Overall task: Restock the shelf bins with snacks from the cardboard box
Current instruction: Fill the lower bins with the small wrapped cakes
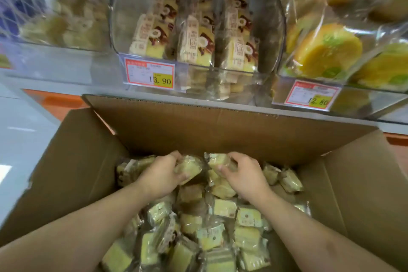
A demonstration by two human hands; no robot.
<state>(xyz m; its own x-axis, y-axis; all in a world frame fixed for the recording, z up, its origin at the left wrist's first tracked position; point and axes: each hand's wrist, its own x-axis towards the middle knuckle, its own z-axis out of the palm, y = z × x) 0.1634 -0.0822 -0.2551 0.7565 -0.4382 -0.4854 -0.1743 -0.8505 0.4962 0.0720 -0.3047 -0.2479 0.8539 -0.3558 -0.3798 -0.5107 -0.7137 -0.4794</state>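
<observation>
I have both hands down in the cardboard box [154, 126], at its far end, each curled round one wrapped cake slice. My left hand [162, 175] grips a slice [188, 168] from the side, thumb under and fingers over the top. My right hand [239, 173] pinches another slice [217, 160] just to the right of the first; the two packets sit almost touching, between my hands.

These packets look light and soft: sponge cake in thin, glossy film. I judge the wrap slippery and crinkly, and the cake easy to crush, so I would hold each across its broad faces with a gentle squeeze, not by the loose sealed ends.

The rest of the stock lies loose in the box, a heap of the same slices [223, 207] running from under my wrists to the near edge.

The target, as I read it, is the clear shelf bin [123, 17] straight ahead and above the box's far flap, already holding upright rows of matching packets behind the 13.90 price tag [149, 73]. A bin of round yellow cakes [326, 53] stands to its right.
</observation>
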